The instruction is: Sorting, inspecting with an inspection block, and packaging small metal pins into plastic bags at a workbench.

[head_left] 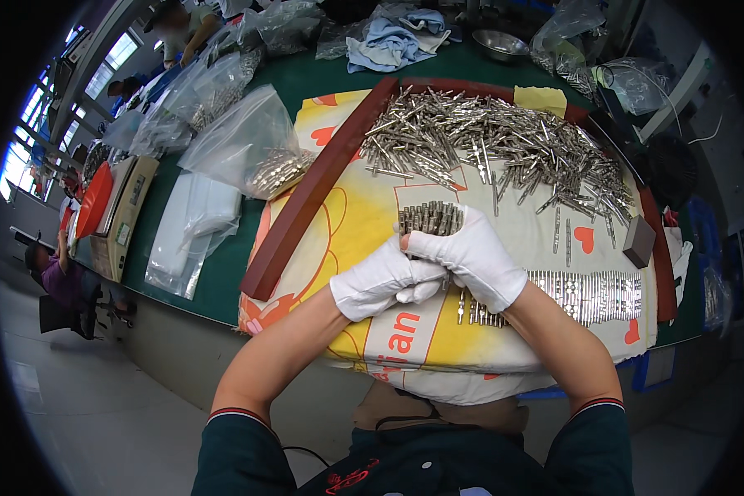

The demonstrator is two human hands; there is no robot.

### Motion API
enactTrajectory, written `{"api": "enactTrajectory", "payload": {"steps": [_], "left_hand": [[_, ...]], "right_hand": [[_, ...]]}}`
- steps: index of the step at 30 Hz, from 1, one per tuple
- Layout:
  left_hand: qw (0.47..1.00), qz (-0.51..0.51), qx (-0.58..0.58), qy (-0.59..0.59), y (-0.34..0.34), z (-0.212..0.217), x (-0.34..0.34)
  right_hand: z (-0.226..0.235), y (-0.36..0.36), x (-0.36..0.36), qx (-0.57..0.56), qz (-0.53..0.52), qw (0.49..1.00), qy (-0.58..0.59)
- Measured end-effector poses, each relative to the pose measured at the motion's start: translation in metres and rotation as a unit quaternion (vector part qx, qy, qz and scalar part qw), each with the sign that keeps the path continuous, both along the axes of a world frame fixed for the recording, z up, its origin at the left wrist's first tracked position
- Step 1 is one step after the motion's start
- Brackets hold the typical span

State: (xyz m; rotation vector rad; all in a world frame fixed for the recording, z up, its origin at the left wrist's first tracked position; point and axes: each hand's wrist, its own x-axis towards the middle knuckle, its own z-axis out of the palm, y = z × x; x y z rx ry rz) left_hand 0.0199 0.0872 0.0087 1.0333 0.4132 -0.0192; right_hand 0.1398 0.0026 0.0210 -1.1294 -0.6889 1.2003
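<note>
Both my hands wear white gloves and close together around a bundle of metal pins, whose ends stick up above the fingers. My left hand wraps the bundle from the left and below. From the right, my right hand grips it, thumb across the front. To the right of my hands lies a neat row of metal pins, side by side on the printed cloth. Beyond the hands spreads a large loose heap of metal pins. A few single pins lie apart between heap and row.
Dark red wooden bars frame the cloth. A dark grey block stands at the right. Left are a clear bag of parts, flat plastic bags and a scale. A metal bowl and blue cloth lie at the back. Other people sit further left.
</note>
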Motion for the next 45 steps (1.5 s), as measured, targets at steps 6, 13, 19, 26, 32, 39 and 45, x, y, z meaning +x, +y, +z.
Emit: {"api": "enactTrajectory", "payload": {"steps": [6, 13, 19, 26, 32, 39, 45], "left_hand": [[1.000, -0.004, 0.009, -0.001, 0.000, 0.006, -0.001], [1.000, -0.012, 0.005, -0.011, 0.001, 0.006, -0.002], [1.000, -0.016, -0.008, -0.019, 0.002, 0.005, -0.002], [0.998, -0.030, 0.040, -0.032, 0.000, 0.007, -0.015], [0.909, -0.051, 0.386, -0.147, 0.015, -0.025, -0.021], [0.788, 0.038, 0.611, -0.060, 0.016, -0.010, -0.017], [0.676, 0.108, 0.729, -0.028, 0.018, -0.005, -0.055]], "right_hand": [[0.013, -0.002, 0.004, -0.070, 0.025, 0.996, -0.044], [0.009, -0.002, 0.005, -0.057, 0.025, 0.997, -0.043], [0.014, -0.004, 0.006, -0.078, 0.032, 0.995, -0.051], [0.013, -0.005, 0.002, 0.088, -0.072, 0.924, -0.366], [0.017, -0.006, 0.001, 0.203, -0.001, 0.648, -0.734], [-0.010, 0.012, -0.006, 0.255, -0.051, 0.572, -0.778], [-0.015, 0.017, -0.012, 0.253, -0.027, 0.594, -0.763]]}}
